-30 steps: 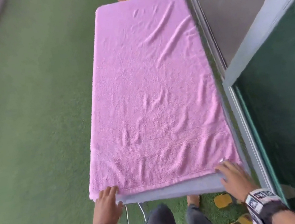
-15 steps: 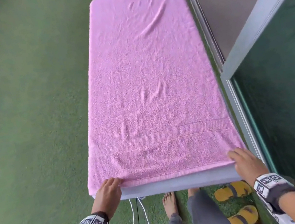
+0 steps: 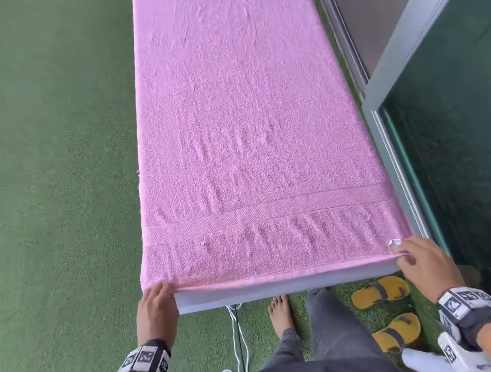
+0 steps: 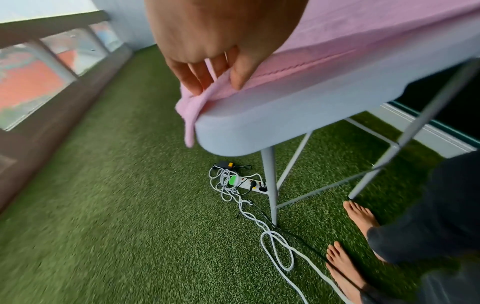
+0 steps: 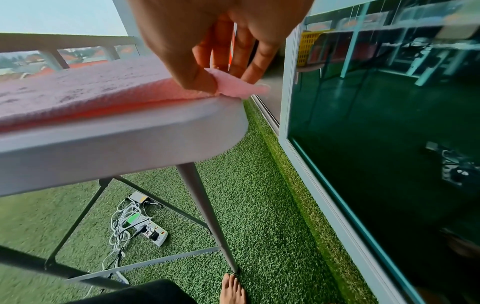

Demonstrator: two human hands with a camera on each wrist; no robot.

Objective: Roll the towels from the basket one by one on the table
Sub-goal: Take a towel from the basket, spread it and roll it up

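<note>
A pink towel (image 3: 242,120) lies flat over the whole grey table (image 3: 284,285), its near hem along the front edge. My left hand (image 3: 155,303) pinches the towel's near left corner (image 4: 197,102), which droops over the table corner. My right hand (image 3: 413,254) pinches the near right corner (image 5: 233,86) between thumb and fingers, lifting it slightly off the table. A white label shows at that corner. The basket is out of the head view; only its yellow reflection (image 5: 309,47) shows in the glass.
A glass door and metal frame (image 3: 400,139) run close along the table's right side. Green artificial turf (image 3: 47,220) covers the floor. Under the table lie a power strip with tangled cables (image 4: 241,183). Yellow sandals (image 3: 387,308) and my bare feet are by the table's front.
The towel's near hem has been drawn up to the table's front edge and most wrinkles have flattened. Both hands stay at the near corners. The head view has tilted down, losing the basket.
</note>
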